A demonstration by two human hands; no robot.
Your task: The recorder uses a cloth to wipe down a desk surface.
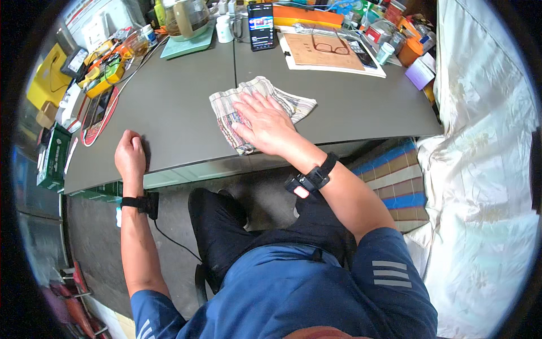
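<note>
My right hand (264, 122) lies flat, palm down and fingers spread, on a striped, multicoloured cloth (222, 101) near the front middle of the grey desk (182, 106). The cloth is bunched in folds, with one corner reaching out to the right. At the left, my left hand (130, 153) rests as a closed fist at the desk's front edge, with nothing seen in it. Each wrist wears a black strap with a small device; a cable runs from the left one.
Along the back stand a glass pot (186, 21) on a pale green base, a white bottle (224, 29) and a lit smartphone (261, 27). Glasses (330, 48) lie on papers at the back right. A phone (98, 108) and a red-edged item lie left. A white curtain (482, 169) hangs right.
</note>
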